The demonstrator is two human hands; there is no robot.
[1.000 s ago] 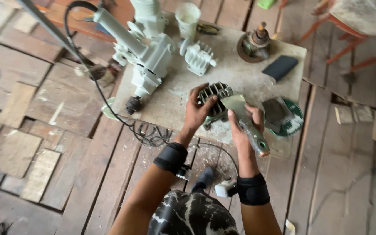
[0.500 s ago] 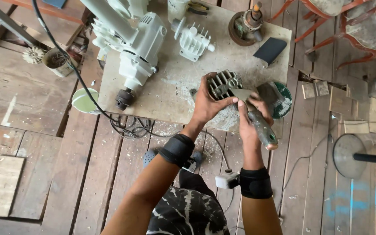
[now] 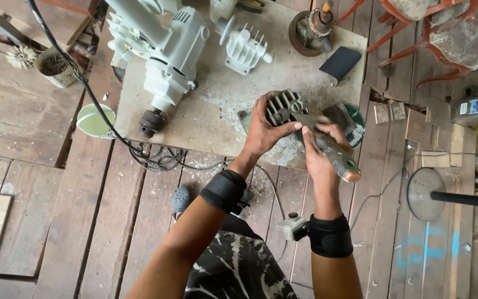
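Finned metal housing (image 3: 284, 106) sits on the near edge of the board (image 3: 217, 119), left hand (image 3: 264, 130) clamped around it, right hand (image 3: 319, 147) fisted on a scraper handle (image 3: 336, 155). Blade could skid into fingers if the grip loosens.

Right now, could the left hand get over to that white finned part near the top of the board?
Probably yes, but not freely: the left hand is wrapped around the dark finned cylinder, so it would have to let go first. The board between it and the white finned part looks bare.
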